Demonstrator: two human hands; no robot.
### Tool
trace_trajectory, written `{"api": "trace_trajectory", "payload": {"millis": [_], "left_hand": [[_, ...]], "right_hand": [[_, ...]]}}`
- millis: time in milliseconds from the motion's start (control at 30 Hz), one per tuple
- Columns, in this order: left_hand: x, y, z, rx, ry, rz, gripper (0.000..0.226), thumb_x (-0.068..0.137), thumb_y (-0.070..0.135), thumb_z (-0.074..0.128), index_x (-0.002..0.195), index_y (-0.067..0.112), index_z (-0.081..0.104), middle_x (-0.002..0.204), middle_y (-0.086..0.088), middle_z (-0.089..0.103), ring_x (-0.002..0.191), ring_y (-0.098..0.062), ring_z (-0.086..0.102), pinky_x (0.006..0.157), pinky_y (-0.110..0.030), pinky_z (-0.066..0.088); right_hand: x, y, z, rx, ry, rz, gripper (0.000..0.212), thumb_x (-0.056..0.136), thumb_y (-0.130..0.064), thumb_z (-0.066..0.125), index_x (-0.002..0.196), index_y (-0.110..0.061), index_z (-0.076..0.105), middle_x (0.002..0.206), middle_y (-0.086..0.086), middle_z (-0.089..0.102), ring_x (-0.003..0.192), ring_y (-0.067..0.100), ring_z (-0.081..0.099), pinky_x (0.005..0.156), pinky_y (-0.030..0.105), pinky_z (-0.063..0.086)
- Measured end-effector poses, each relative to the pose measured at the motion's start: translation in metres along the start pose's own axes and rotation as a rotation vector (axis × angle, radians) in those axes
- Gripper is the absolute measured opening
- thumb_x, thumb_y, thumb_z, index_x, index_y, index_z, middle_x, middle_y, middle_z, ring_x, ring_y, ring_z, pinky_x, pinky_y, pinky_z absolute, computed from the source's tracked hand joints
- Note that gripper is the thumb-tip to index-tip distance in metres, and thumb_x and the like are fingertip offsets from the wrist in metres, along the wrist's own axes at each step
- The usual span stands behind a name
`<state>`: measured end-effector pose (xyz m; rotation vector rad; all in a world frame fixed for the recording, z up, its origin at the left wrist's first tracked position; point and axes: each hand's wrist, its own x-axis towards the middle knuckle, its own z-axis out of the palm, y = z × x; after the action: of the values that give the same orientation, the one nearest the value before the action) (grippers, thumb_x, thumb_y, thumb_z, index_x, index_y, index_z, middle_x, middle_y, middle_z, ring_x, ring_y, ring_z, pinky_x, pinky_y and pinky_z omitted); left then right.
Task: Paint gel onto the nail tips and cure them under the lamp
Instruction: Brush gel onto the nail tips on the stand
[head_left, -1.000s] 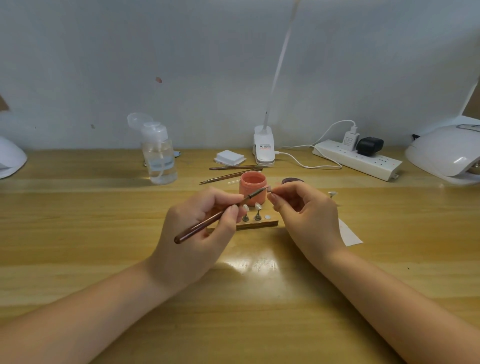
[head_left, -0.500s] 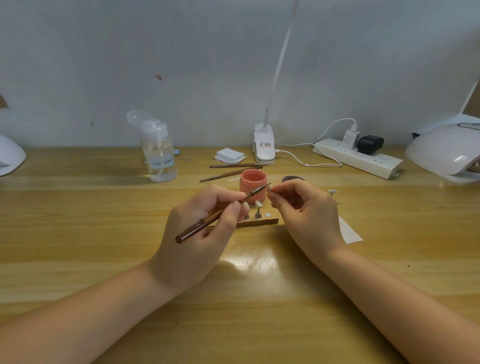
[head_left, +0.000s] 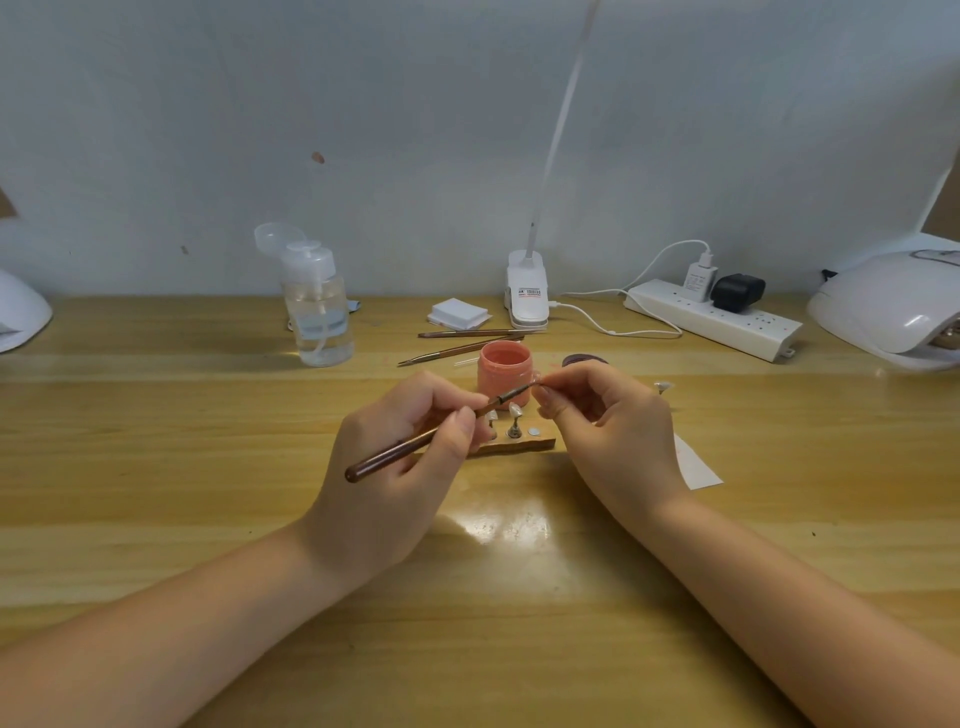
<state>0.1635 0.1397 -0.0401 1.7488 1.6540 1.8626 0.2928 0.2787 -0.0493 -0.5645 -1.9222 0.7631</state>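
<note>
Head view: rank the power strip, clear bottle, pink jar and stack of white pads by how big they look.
1. Power strip, longest by far.
2. Clear bottle.
3. Pink jar, though it sits nearer the camera, so its true size against the bottle is unsure.
4. White pads.

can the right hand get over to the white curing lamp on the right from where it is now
Probably yes. The right hand has bare desk between it and the curing lamp at the right edge; only a small nail stand sits nearby. Its fingers are pinching something small, though.
</note>
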Motion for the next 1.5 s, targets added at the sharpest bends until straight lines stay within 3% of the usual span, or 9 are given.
{"api": "trace_trajectory", "payload": {"millis": [100,267,367,600,833,1000,1167,1367,1500], "left_hand": [[-0.0003,0.0003,-0.0015,0.007,0.016,0.017,0.024,0.089,0.026,0.05,0.094,0.009,0.066,0.079,0.002,0.071,0.077,-0.015,0.071,0.066,-0.036,0.06],[0.0009,0.0006,0.0014,-0.034,0.053,0.006,0.022,0.092,0.025,0.053,0.1,0.008,0.065,0.085,0.001,0.074,0.082,-0.013,0.072,0.071,-0.024,0.057],[0.0007,-0.0015,0.0015,-0.026,0.021,-0.021,0.014,0.092,0.016,0.056,0.098,0.008,0.066,0.084,0.0,0.074,0.082,-0.014,0.072,0.071,-0.029,0.059],[0.0002,0.0013,0.0002,-0.023,0.008,0.031,0.021,0.09,0.024,0.052,0.101,0.012,0.065,0.088,0.003,0.073,0.086,-0.012,0.071,0.073,-0.026,0.057],[0.0,0.0001,-0.0016,0.003,-0.001,0.014,0.021,0.088,0.027,0.052,0.096,0.014,0.066,0.086,0.003,0.072,0.082,-0.014,0.071,0.072,-0.038,0.059],[0.0007,0.0014,0.0005,-0.051,-0.008,-0.006,0.019,0.089,0.025,0.055,0.102,0.015,0.065,0.092,0.004,0.074,0.089,-0.013,0.071,0.076,-0.027,0.057],[0.0004,0.0006,-0.0021,0.01,0.002,0.004,0.02,0.087,0.027,0.052,0.095,0.014,0.065,0.085,0.002,0.071,0.081,-0.017,0.07,0.07,-0.042,0.058],[0.0015,0.0034,0.0,0.019,-0.028,0.042,0.019,0.089,0.025,0.052,0.101,0.015,0.065,0.088,0.006,0.072,0.086,-0.01,0.07,0.073,-0.022,0.055],[0.0012,0.0037,-0.0027,0.085,-0.009,0.055,0.019,0.087,0.025,0.05,0.094,0.016,0.065,0.082,0.007,0.07,0.08,-0.012,0.068,0.066,-0.027,0.056]], "right_hand": [[0.0001,0.0,0.0002,0.003,-0.002,0.002,0.013,0.085,-0.008,0.071,0.09,-0.02,0.07,0.079,-0.006,0.07,0.075,0.014,0.069,0.072,0.04,0.056],[-0.0002,0.0013,0.0,0.0,-0.011,-0.003,0.011,0.084,-0.009,0.071,0.091,-0.017,0.071,0.079,-0.004,0.07,0.075,0.015,0.068,0.071,0.042,0.056],[-0.0001,0.0014,-0.0002,0.005,-0.007,-0.001,0.011,0.084,-0.008,0.071,0.09,-0.017,0.071,0.079,-0.005,0.07,0.075,0.015,0.068,0.071,0.042,0.056],[0.0001,0.0016,0.0005,0.018,-0.012,-0.001,0.011,0.085,-0.008,0.07,0.092,-0.017,0.072,0.081,-0.004,0.071,0.076,0.016,0.069,0.072,0.042,0.056],[-0.0001,0.0016,0.0003,0.013,-0.006,-0.014,0.013,0.085,-0.007,0.07,0.091,-0.019,0.071,0.079,-0.005,0.07,0.075,0.015,0.068,0.072,0.041,0.056],[-0.0001,0.0012,0.0004,0.015,-0.003,-0.02,0.014,0.085,-0.007,0.07,0.091,-0.02,0.07,0.081,-0.006,0.07,0.076,0.015,0.069,0.072,0.041,0.056],[0.0,0.0017,-0.0004,-0.001,-0.01,-0.011,0.012,0.085,-0.008,0.07,0.092,-0.018,0.071,0.081,-0.005,0.07,0.076,0.014,0.068,0.072,0.041,0.056],[-0.0001,0.0004,-0.0004,-0.002,-0.015,-0.022,0.012,0.085,-0.008,0.07,0.093,-0.016,0.071,0.081,-0.004,0.071,0.076,0.015,0.068,0.072,0.041,0.056],[-0.0004,0.0007,-0.001,-0.013,-0.014,-0.017,0.013,0.085,-0.008,0.07,0.092,-0.019,0.07,0.08,-0.005,0.07,0.075,0.014,0.068,0.071,0.04,0.056]]}}
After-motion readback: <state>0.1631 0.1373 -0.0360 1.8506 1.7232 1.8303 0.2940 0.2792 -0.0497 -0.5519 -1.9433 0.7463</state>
